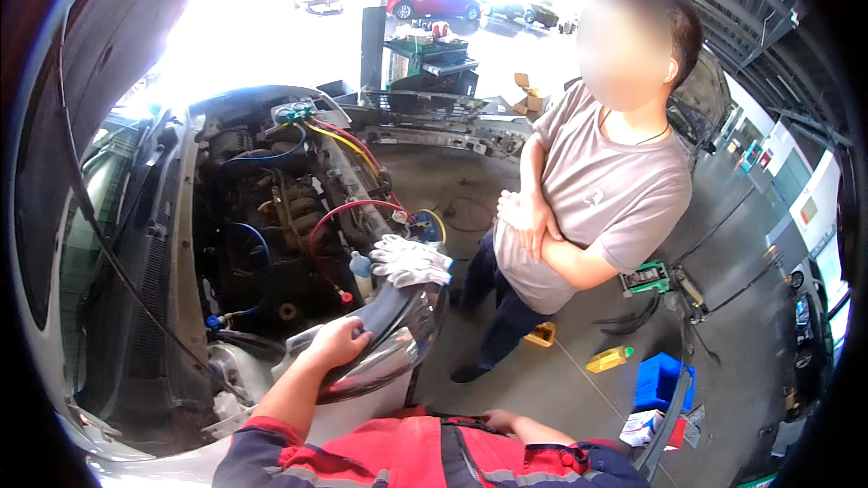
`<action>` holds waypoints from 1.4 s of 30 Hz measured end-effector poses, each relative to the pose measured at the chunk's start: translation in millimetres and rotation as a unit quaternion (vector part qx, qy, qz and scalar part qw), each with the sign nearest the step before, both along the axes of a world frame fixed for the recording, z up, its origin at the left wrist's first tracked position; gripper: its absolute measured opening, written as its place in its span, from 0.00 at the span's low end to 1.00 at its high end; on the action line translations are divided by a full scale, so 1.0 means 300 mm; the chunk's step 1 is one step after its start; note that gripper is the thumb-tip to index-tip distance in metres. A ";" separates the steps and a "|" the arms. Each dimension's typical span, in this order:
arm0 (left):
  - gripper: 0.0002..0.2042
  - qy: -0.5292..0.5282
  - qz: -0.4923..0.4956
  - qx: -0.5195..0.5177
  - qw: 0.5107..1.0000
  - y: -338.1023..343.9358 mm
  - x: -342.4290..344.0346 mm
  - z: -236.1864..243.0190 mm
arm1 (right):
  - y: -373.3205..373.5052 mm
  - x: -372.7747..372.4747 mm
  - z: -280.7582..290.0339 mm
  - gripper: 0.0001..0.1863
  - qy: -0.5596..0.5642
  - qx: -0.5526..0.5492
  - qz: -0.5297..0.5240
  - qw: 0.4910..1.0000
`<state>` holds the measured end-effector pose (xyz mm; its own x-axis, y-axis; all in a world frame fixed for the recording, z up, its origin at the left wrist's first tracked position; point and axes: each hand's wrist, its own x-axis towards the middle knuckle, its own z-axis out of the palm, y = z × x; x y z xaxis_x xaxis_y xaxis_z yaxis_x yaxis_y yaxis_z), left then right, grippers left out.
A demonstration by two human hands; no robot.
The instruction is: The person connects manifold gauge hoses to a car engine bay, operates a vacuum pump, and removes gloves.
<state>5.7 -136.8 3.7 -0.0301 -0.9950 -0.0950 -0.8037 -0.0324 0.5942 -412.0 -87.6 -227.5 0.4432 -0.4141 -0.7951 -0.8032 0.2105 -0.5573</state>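
Note:
My left hand [342, 342], its fingers curled, rests at the near end of a smooth dark grey strip [387, 309] on top of the car's headlight [384, 357]. Whatever lies under those fingers is hidden. A pair of white work gloves [409, 260] lies at the strip's far end. Close to my waist is my right hand [497, 419], beside the hem of my red and navy jacket; its fingers are mostly hidden. Beyond my left hand is the open engine bay [271, 217]. Red, yellow and blue hoses run from a gauge manifold [295, 113] at its far side.
A person [606, 172] in a grey T-shirt stands to the right, forearms crossed. On the floor are a yellow bottle [609, 360], a blue bin [663, 383], a white box [641, 427] and a green floor jack [646, 278]. The raised hood [99, 63] hangs over the left, with a tool cart [431, 65] behind.

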 end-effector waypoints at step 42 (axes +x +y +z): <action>0.14 -0.006 -0.012 -0.025 1.000 -0.010 -0.018 0.002 | 0.022 -0.029 -0.134 0.17 -0.008 -0.066 0.062 0.996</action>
